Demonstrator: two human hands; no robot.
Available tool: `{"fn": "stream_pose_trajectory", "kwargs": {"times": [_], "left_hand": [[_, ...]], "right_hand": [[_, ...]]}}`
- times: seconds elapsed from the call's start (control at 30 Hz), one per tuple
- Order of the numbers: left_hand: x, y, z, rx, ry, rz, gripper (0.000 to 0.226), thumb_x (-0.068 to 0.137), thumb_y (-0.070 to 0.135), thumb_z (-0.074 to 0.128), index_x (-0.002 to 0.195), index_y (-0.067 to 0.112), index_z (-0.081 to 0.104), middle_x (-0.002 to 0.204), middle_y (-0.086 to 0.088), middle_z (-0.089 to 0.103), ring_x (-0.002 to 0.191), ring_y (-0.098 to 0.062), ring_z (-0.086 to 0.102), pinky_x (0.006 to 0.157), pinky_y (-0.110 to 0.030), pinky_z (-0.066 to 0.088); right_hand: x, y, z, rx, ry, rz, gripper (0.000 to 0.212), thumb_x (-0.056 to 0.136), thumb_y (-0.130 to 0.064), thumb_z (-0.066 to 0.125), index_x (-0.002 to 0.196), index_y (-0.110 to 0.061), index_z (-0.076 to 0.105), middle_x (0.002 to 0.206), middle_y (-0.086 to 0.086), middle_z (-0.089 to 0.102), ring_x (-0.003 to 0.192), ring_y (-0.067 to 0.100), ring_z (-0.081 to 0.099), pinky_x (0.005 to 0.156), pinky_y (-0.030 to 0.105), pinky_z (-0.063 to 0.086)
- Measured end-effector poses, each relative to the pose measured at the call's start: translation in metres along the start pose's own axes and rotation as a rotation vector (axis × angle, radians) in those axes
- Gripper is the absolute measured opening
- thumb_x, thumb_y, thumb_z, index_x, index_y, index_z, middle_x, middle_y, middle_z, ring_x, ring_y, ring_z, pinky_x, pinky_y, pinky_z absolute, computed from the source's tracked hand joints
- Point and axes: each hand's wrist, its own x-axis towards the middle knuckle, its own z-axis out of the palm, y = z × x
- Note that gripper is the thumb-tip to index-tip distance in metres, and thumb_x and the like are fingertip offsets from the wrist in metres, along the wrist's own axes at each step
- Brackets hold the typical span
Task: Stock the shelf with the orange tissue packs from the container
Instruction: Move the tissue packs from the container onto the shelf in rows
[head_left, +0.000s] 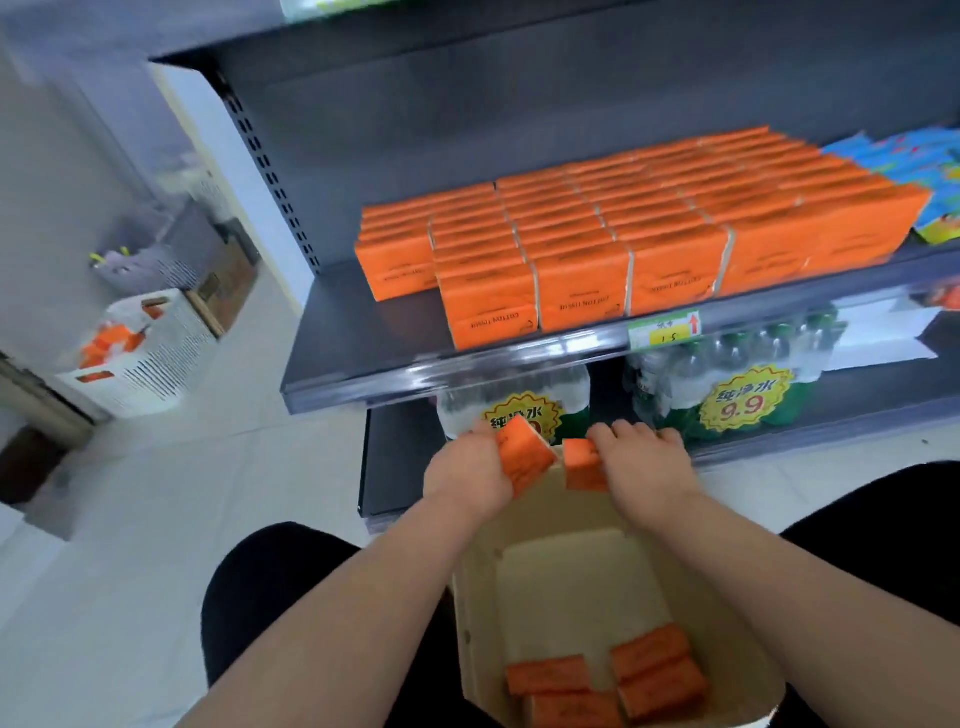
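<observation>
Below a dark metal shelf (337, 332), an orange plastic-wrapped tissue pack (524, 457) is clasped in the left grip (467, 470), a second pack (584, 465) in the right grip (644, 462), above a beige container (467, 623); judged light, squashy, safest held across flat faces.

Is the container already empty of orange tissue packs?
No, several orange tissue packs lie on the floor of the cream container.

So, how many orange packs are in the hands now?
2. One pack in the left hand, another pack in the right hand, both over the container. More may be hidden behind the fingers.
</observation>
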Motion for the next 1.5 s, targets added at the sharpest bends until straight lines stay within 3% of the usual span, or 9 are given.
{"fn": "stream_pose_trajectory", "kwargs": {"times": [0.2,0.4,0.67,0.87,1.3,1.5], "left_hand": [[-0.006,-0.003,-0.081,-0.058,0.192,-0.014,0.033,0.08,0.024,0.061,0.108,0.012,0.049,0.108,-0.012,0.061,0.103,-0.033,0.06,0.079,-0.037,0.047],[0.002,-0.017,-0.135,-0.126,0.371,-0.048,0.034,0.084,0.027,0.06,0.109,0.009,0.049,0.106,-0.012,0.063,0.1,-0.034,0.06,0.071,-0.033,0.042],[0.043,-0.047,-0.162,-0.085,0.338,-0.149,0.024,0.083,0.011,0.053,0.105,0.007,0.043,0.096,-0.01,0.061,0.086,-0.029,0.059,0.064,-0.034,0.04],[0.095,-0.078,-0.185,-0.014,0.318,-0.203,0.02,0.085,0.007,0.049,0.104,0.007,0.044,0.107,-0.016,0.061,0.1,-0.035,0.059,0.07,-0.034,0.04],[0.2,-0.089,-0.172,0.216,0.156,-0.165,0.05,0.08,-0.001,0.046,0.129,0.013,0.044,0.122,-0.013,0.053,0.116,-0.031,0.047,0.091,-0.04,0.047],[0.215,-0.091,-0.157,0.112,0.229,-0.117,0.058,0.082,-0.006,0.048,0.134,0.019,0.048,0.127,-0.012,0.042,0.119,-0.029,0.039,0.092,-0.038,0.047]], "right_hand": [[0.001,-0.013,-0.073,0.004,0.214,-0.052,0.048,0.086,-0.007,0.048,0.131,-0.02,0.039,0.126,0.005,0.051,0.119,0.027,0.046,0.098,0.042,0.034],[0.026,-0.024,-0.126,0.017,0.397,-0.072,0.053,0.083,-0.007,0.055,0.132,-0.021,0.039,0.124,0.004,0.052,0.117,0.026,0.047,0.093,0.041,0.034],[0.097,-0.038,-0.16,0.079,0.542,-0.066,0.044,0.089,-0.008,0.049,0.131,-0.022,0.041,0.12,0.004,0.052,0.115,0.027,0.046,0.093,0.045,0.033],[0.153,-0.045,-0.177,0.074,0.52,-0.058,0.04,0.091,-0.009,0.05,0.128,-0.02,0.042,0.122,0.006,0.053,0.117,0.028,0.046,0.093,0.046,0.034],[0.222,-0.041,-0.183,0.012,0.388,-0.249,0.053,0.094,-0.013,0.045,0.144,-0.025,0.033,0.133,0.005,0.045,0.127,0.026,0.038,0.101,0.046,0.03],[0.226,-0.042,-0.185,0.048,0.384,-0.241,0.049,0.094,-0.016,0.047,0.142,-0.026,0.037,0.132,0.003,0.047,0.126,0.026,0.04,0.102,0.047,0.03]]}}
